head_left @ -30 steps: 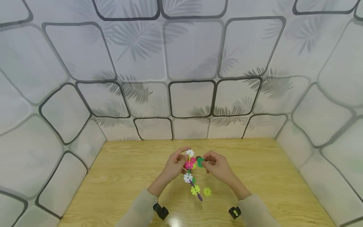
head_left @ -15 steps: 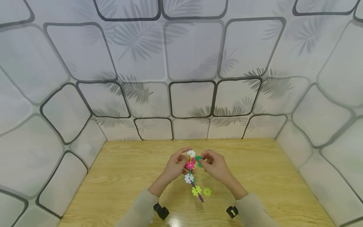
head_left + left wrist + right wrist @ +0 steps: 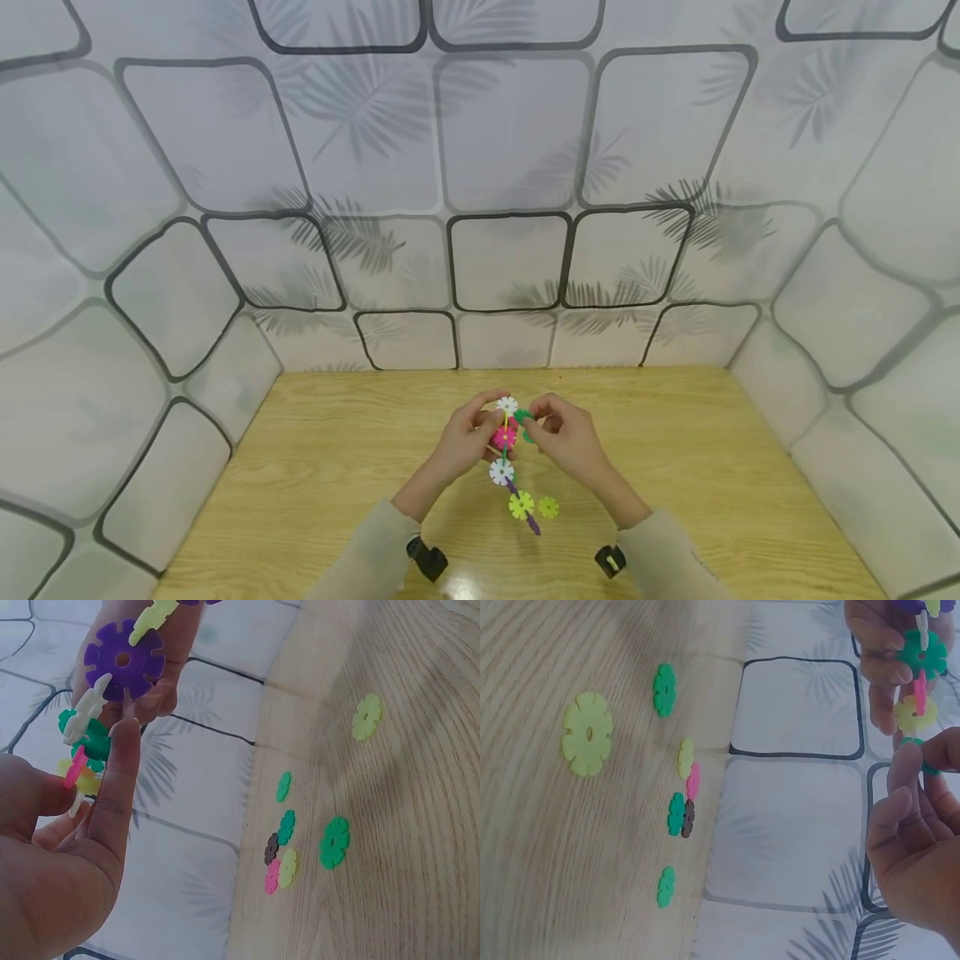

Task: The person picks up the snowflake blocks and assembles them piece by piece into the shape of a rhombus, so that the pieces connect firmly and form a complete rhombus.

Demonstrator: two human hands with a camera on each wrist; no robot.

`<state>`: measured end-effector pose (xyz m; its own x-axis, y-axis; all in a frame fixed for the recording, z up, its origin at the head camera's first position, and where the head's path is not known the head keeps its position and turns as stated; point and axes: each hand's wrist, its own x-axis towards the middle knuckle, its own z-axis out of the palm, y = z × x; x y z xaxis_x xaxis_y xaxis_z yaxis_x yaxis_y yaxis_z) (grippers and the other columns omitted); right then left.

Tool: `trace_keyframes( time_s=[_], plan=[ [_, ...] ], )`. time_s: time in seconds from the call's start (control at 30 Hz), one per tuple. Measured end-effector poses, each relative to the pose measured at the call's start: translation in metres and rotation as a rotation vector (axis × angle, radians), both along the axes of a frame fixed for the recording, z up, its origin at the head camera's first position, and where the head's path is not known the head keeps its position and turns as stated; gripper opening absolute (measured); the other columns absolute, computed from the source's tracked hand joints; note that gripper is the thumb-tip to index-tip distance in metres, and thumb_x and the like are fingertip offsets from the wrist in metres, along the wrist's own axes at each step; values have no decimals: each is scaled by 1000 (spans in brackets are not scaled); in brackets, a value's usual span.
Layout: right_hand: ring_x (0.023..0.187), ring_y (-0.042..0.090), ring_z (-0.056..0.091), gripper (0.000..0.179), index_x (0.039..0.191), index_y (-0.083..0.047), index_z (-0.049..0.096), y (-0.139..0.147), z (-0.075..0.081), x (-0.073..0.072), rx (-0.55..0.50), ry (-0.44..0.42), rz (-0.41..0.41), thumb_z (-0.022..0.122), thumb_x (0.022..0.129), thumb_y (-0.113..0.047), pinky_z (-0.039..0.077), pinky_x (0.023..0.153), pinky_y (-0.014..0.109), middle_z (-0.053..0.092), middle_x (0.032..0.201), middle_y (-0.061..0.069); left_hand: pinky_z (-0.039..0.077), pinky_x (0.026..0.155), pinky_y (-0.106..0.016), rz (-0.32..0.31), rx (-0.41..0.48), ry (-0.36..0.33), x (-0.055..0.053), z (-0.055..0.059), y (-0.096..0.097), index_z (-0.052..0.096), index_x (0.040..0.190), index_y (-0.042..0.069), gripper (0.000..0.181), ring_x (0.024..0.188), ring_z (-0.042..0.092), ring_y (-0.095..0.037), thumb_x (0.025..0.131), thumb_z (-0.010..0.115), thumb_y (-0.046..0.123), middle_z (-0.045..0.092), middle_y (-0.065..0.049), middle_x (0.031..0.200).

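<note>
A chain of slotted plastic flower discs in white, pink, green, purple and yellow [image 3: 521, 504] hangs from my left hand [image 3: 459, 440]. That hand's thumb and fingers pinch it near its upper end, around the pink disc [image 3: 76, 766]. A purple disc [image 3: 124, 660] shows edge-slotted to its neighbours lower down the chain. My right hand [image 3: 573, 442] pinches a green disc [image 3: 522, 415] between thumb and fingertips, right at the white disc [image 3: 507, 406] on the chain's top end. In the right wrist view the fingers [image 3: 905, 769] cover much of that green disc.
Loose discs lie on the wooden table [image 3: 345, 467]: a yellow disc [image 3: 549, 507] near the chain's lower end, a larger-looking green disc [image 3: 334, 842], and a close group with a brown disc [image 3: 271, 849] and a pink disc [image 3: 694, 781]. A patterned wall [image 3: 510, 258] borders the table.
My right hand has moved slightly left, bringing the green disc up to the white disc at the chain's top. The left hand and chain have shifted slightly right.
</note>
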<state>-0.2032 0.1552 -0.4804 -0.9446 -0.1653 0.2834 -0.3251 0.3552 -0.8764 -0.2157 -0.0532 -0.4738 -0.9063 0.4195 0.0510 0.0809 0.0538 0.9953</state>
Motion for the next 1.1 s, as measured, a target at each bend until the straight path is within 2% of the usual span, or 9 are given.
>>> trace_keyframes(
  time_s=[0.13,0.33,0.43,0.53,0.7,0.87,1.1],
  plan=[
    [50,6,50,8,98,-14,68,-2,-1,0,-11,-17,-20,75,100,-18,38,45,19,67,80,6,62,59,-25,4,1,-3,0,-1,0,49,155,11,41,73,78,-24,114,47,17,70,-20,98],
    [48,7,47,9,99,-5,68,-3,-3,1,-25,1,-4,75,99,-12,36,43,19,60,63,4,61,58,-24,10,-7,2,1,0,1,49,155,10,41,74,78,-29,114,46,17,71,-24,102],
    [48,5,46,8,96,-7,67,-4,-5,1,-19,28,-1,75,98,-8,36,43,19,58,60,1,60,57,-23,18,-17,14,1,0,2,50,155,9,41,74,78,-30,114,47,16,71,-25,103],
    [50,4,47,12,92,-11,65,-7,-7,2,-19,56,-9,75,97,-6,37,44,18,59,61,-2,59,56,-21,31,-22,19,2,0,2,51,154,8,41,71,78,-25,114,48,15,72,-26,105],
    [51,3,46,18,88,-11,62,-12,-8,4,-40,78,-15,75,96,-2,38,45,17,57,63,-2,58,56,-20,63,-28,27,3,0,3,53,154,8,41,67,75,-15,113,51,15,73,-26,110],
    [50,2,42,18,88,-9,61,-14,-8,6,-55,72,-13,73,96,1,35,44,16,54,61,-1,57,55,-20,73,-36,43,4,0,4,53,155,7,43,65,73,-11,112,52,15,73,-25,110],
    [50,1,44,16,89,-6,60,-14,-8,8,-103,100,11,72,98,0,36,43,16,57,61,1,56,55,-18,83,-16,23,5,-2,8,52,155,5,43,63,71,-6,113,51,15,73,-25,109]
  ],
)
